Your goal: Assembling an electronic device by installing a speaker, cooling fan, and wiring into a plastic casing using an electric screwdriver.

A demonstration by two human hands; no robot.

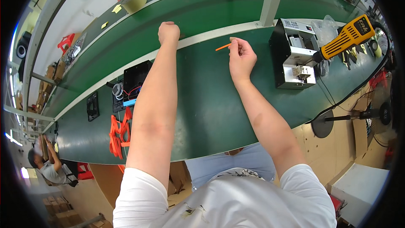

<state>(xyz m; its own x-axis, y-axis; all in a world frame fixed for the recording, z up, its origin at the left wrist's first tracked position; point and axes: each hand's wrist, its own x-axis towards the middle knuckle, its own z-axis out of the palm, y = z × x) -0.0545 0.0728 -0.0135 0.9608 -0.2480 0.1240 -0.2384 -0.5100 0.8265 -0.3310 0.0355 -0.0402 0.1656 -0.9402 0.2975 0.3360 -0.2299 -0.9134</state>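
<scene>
Right hand [242,58], upper centre of the frame: thumb and fingertips pinch a slim orange stick [222,47], its free end pointing left, apart from every other part. Left hand [169,31], further left and higher, over the green belt: fingers curled in to the palm; we cannot tell whether anything is inside.

Progress, our judgement: partway. At left of centre we note a black case [137,72], uncovered, with wires [133,90] exposed; whether the wiring is complete we cannot tell. A coil of pale cable [117,89] and a light-blue strip [130,102] lie just beside it. We take the casing as not yet closed up. A separate flat black frame [93,106] lies further left, and orange-red parts [120,135] lie loose below the case; we count these as unfitted.

Containers: the black case holds wires; the left forearm hides part of it. The clear bag [325,28] at upper right has contents we cannot make out. Beside it, the yellow power driver [348,37] has its tip near the metal front of the black-and-silver machine [294,55]. The white box [358,190] at lower right shows us no contents.
</scene>
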